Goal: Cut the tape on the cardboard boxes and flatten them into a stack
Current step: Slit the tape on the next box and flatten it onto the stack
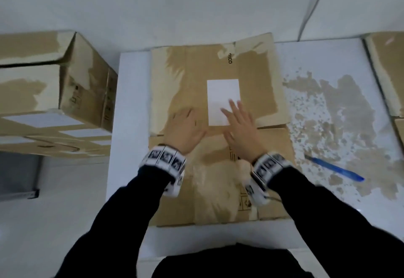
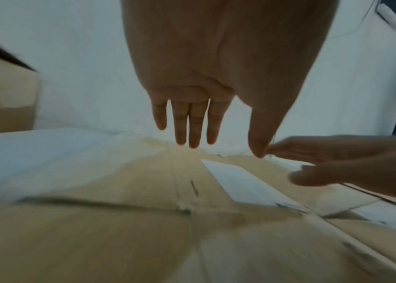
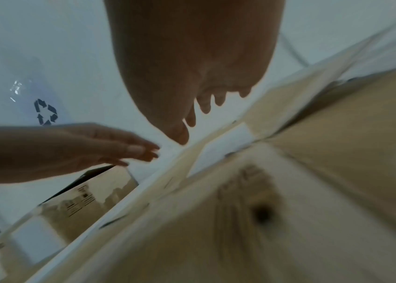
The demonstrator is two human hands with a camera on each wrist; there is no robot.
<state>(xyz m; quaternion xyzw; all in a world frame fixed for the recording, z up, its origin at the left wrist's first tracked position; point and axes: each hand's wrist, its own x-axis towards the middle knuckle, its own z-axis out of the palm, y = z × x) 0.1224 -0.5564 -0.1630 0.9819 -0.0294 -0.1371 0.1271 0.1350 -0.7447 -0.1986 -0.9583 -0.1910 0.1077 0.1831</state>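
Note:
A flattened brown cardboard box (image 1: 192, 76) with a white label (image 1: 223, 94) lies on the white table (image 1: 131, 81) in front of me. My left hand (image 1: 185, 126) is spread flat just above it, fingers straight, palm down (image 2: 192, 122). My right hand (image 1: 238, 122) is also flat, its straight fingers over the label's near corner (image 3: 204, 103). Neither hand holds anything. A blue utility knife (image 1: 334, 168) lies on the table to the right of the box.
An upright taped box (image 1: 65, 74) stands on a stack of flat cardboard (image 1: 54, 140) at the left. More cardboard (image 1: 389, 70) sits at the right edge. The table's right part is scuffed with brown residue (image 1: 341, 107). A cable (image 1: 310, 8) hangs down the wall behind.

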